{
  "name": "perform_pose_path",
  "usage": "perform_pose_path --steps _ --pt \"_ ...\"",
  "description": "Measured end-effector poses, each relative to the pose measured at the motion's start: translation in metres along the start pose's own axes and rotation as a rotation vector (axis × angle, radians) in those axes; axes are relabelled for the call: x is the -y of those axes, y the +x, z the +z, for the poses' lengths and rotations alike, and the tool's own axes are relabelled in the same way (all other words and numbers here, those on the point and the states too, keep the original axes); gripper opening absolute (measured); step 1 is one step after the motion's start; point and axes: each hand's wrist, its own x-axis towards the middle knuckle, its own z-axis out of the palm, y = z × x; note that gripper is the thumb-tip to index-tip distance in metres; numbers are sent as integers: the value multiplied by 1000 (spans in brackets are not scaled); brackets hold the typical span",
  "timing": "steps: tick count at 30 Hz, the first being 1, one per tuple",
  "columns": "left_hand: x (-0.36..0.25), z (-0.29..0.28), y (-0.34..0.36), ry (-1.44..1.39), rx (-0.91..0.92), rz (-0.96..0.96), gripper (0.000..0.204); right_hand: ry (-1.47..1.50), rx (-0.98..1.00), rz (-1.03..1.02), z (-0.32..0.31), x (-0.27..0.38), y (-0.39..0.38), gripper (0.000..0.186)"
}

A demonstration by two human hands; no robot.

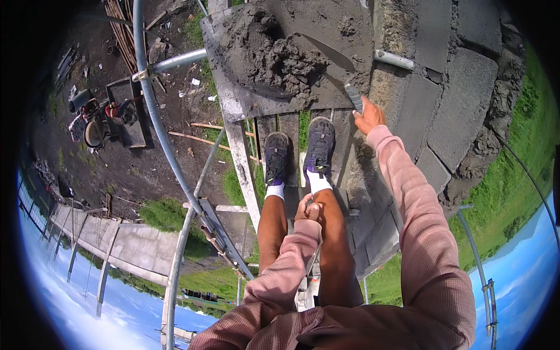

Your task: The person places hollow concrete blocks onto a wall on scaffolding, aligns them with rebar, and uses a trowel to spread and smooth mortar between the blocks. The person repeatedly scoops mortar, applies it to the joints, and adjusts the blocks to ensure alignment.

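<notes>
My right hand (pixel 368 116) grips the taped handle of a trowel (pixel 329 51), whose metal blade reaches up-left over grey wet mortar (pixel 268 70). The mortar lies heaped and smeared on a flat board (pixel 239 108) above my shoes. At the right of the board runs a course of grey concrete blocks (pixel 452 102) with mortar along its outer edge. My left hand (pixel 309 210) is down by my legs with its fingers curled; whether a small thing sits in them I cannot make out. A pale cord hangs just below that hand.
I stand on narrow planks (pixel 286 122) with gaps between them, high above ground. Steel scaffold tubes (pixel 151 99) run along the left, another (pixel 394 58) meets the blocks. Far below are a trough (pixel 140 140), timber strips and debris; grass lies beyond the wall at right.
</notes>
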Motion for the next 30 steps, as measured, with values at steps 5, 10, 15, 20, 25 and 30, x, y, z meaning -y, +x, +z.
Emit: perform_pose_path --steps 5,10,15,20,25,30 --pt "19 -10 8 354 -290 118 43 699 385 219 47 -9 36 19" --pt "13 4 1 556 -133 275 40 1053 598 93 67 52 79 21" --pt "33 -8 9 495 -88 152 40 643 239 -276 41 88 40 29" --pt "35 -12 18 588 -26 450 40 -19 -28 -112 63 106 22 48" --pt "14 -1 1 612 -143 174 41 264 -13 -29 92 48 -9 56" --pt "4 1 -4 606 -110 306 42 886 258 306 107 -8 -62 22"
